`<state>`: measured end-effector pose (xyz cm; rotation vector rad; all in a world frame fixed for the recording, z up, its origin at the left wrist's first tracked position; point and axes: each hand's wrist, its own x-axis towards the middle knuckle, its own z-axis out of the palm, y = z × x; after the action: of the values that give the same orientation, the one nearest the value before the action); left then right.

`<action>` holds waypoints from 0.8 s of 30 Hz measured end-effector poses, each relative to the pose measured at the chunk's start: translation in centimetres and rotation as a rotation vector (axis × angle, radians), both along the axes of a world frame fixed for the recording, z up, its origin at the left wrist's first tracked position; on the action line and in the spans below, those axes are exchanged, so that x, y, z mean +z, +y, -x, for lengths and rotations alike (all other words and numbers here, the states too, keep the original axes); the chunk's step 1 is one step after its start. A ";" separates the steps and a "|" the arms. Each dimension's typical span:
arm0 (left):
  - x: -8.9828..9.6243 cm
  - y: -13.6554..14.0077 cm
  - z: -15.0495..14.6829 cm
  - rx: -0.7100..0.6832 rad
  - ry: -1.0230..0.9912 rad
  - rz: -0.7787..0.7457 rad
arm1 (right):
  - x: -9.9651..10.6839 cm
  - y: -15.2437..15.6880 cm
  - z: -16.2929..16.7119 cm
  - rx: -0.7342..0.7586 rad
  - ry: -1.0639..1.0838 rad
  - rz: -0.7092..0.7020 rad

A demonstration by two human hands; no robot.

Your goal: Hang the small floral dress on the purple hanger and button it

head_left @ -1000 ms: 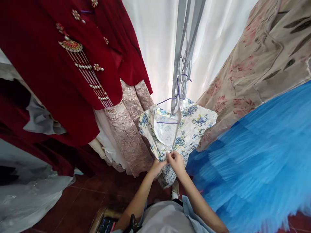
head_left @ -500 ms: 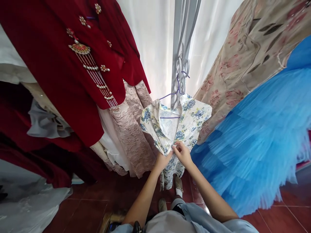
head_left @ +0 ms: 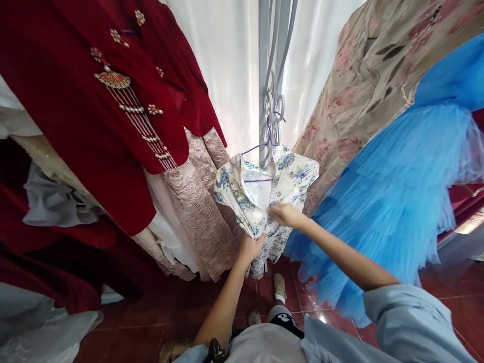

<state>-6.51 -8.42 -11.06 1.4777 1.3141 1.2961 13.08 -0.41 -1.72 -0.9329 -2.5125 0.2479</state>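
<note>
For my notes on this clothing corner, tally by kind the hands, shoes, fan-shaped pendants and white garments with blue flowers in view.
Hands (left hand, right hand): 2
Shoes: 2
Fan-shaped pendant: 1
White garment with blue flowers: 1
Total: 6

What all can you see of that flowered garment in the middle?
The flowered garment is pale, printed with blue blooms and yellow-green touches, in what looks like thin cloth. It has short sleeves and a deep, open neckline. It hangs on a purple hanger, whose bar crosses the neck opening, by a grey metal stand. The left hand holds its front below the neckline; the right hand pinches the front edge slightly higher. The lower part falls in folds.
</note>
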 end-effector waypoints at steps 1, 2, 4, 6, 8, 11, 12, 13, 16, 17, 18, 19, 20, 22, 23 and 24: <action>0.0 0.0 0.1 -0.004 -0.005 0.007 | 1.7 1.1 -0.2 -0.022 0.004 -0.052; -0.1 0.0 0.3 -0.006 -0.006 0.015 | 3.4 2.3 -0.3 -0.048 0.018 -0.104; -0.2 0.1 0.6 -0.005 0.005 0.026 | 7.1 4.6 -0.2 -0.085 0.033 -0.222; -0.2 0.4 0.8 0.006 0.023 0.025 | 10.4 6.7 0.2 -0.096 0.021 -0.319; -0.1 0.7 0.8 0.018 0.034 0.022 | 12.9 8.4 0.8 -0.114 0.039 -0.373; -0.4 1.4 0.6 0.025 0.038 0.031 | 15.1 10.0 1.4 -0.163 0.122 -0.385; -0.7 1.6 0.6 0.028 0.035 0.037 | 15.5 10.2 1.5 -0.180 0.152 -0.378; -1.2 1.8 0.5 0.031 0.028 0.045 | 15.8 10.4 1.6 -0.193 0.181 -0.367; -2.9 2.2 1.1 0.025 -0.036 0.103 | 16.4 10.1 1.8 -0.210 0.282 -0.308; -3.4 2.5 1.6 0.015 -0.067 0.128 | 16.6 9.8 1.8 -0.209 0.331 -0.266; -3.6 2.8 2.3 0.012 -0.098 0.146 | 16.7 9.4 1.9 -0.210 0.397 -0.200; -3.4 3.2 3.1 0.028 -0.123 0.148 | 16.6 9.1 2.0 -0.215 0.489 -0.098; -2.8 3.7 4.2 0.070 -0.134 0.124 | 16.5 8.8 2.1 -0.222 0.605 0.047; -0.2 5.0 6.3 0.225 -0.094 -0.023 | 16.0 8.2 2.4 -0.231 0.879 0.429; 1.8 5.7 7.1 0.312 -0.036 -0.139 | 15.6 8.0 2.6 -0.231 1.013 0.625; 4.2 6.4 7.7 0.385 0.041 -0.270 | 15.1 7.8 2.8 -0.226 1.131 0.791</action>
<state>-14.18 -1.99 -6.86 1.4816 1.5509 1.7557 10.30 7.34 13.37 -0.9255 -1.2228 1.3184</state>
